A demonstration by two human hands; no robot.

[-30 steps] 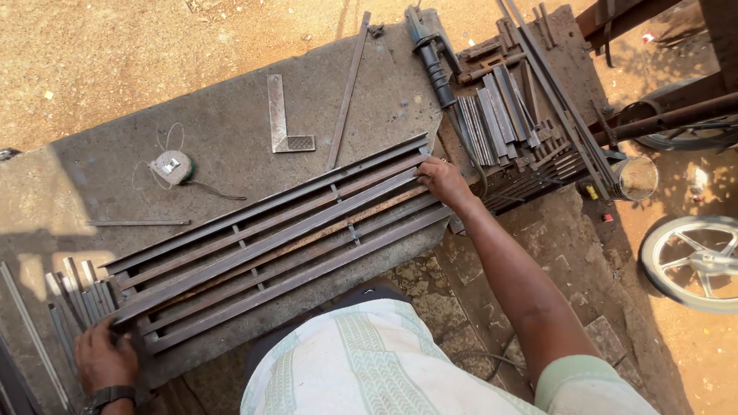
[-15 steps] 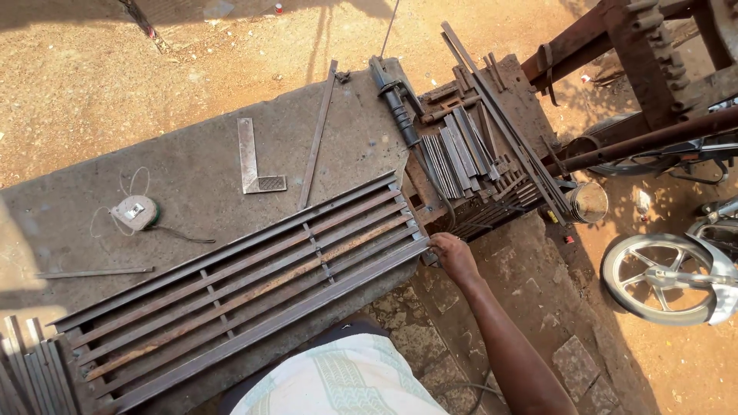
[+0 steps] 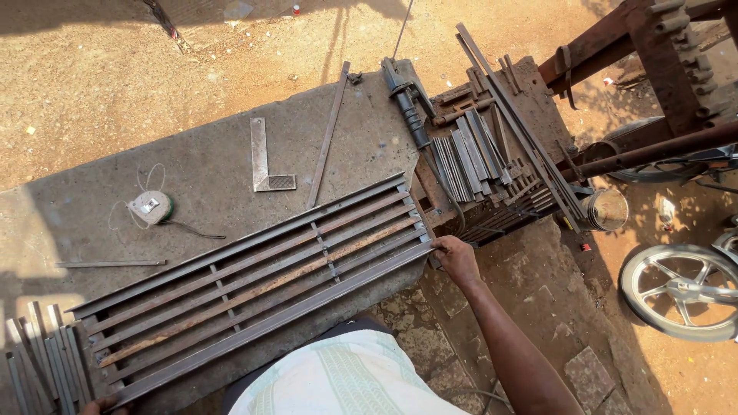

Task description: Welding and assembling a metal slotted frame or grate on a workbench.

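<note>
Your right hand (image 3: pixel 457 260) has its grip closed on the near right corner of the grille (image 3: pixel 254 280), which lies flat across the worktop (image 3: pixel 207 165). Your left hand (image 3: pixel 104 405) is at the grille's near left end, mostly out of frame; its grip can't be told.

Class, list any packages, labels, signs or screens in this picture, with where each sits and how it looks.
Tape measure: left on the concrete slab, round, pale, with a small square label on top.
Tin can: right of the metal strips, shiny, no label visible.
No signs or screens.
</note>
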